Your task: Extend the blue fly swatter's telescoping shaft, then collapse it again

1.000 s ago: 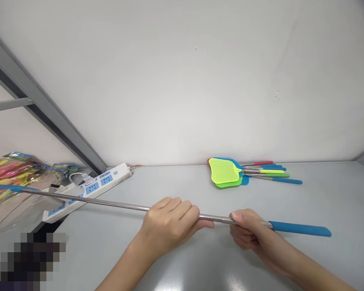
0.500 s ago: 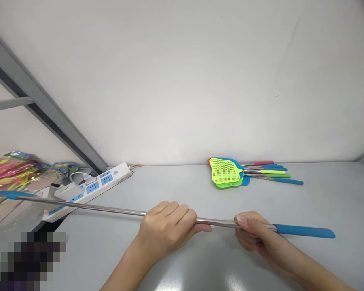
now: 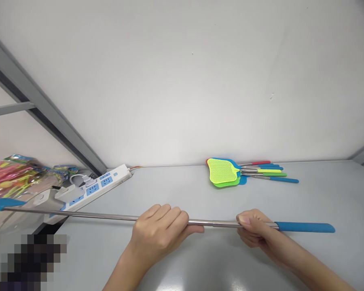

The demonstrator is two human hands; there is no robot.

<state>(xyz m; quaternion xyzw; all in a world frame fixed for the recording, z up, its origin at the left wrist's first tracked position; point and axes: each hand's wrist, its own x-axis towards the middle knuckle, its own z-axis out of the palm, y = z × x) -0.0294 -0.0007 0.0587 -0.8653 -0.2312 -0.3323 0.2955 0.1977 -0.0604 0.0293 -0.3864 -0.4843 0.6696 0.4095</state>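
A blue telescopic fly swatter point(image 3: 305, 227) with a long steel rod stretches across the view, level above the grey table. My left hand point(image 3: 162, 234) is wrapped round the middle of the rod. Near the blue grip, my right hand point(image 3: 255, 228) pinches the thicker part of the rod between thumb and fingers. The swatter's blue head is cut off by the left edge. Farther back, a pile of fly swatters point(image 3: 224, 171) in yellow, green, blue and red lies by the wall, handles to the right.
A white power strip point(image 3: 92, 193) with plugs in it lies at the left of the table point(image 3: 170, 186). Plastic-wrapped pink and yellow goods point(image 3: 15, 173) sit beyond the grey metal frame point(image 3: 57, 109). A blurred patch covers the lower left corner.
My left hand has moved slightly left along with the rod, away from my right hand. The swatter's head has slid farther out at the left and a little lower.
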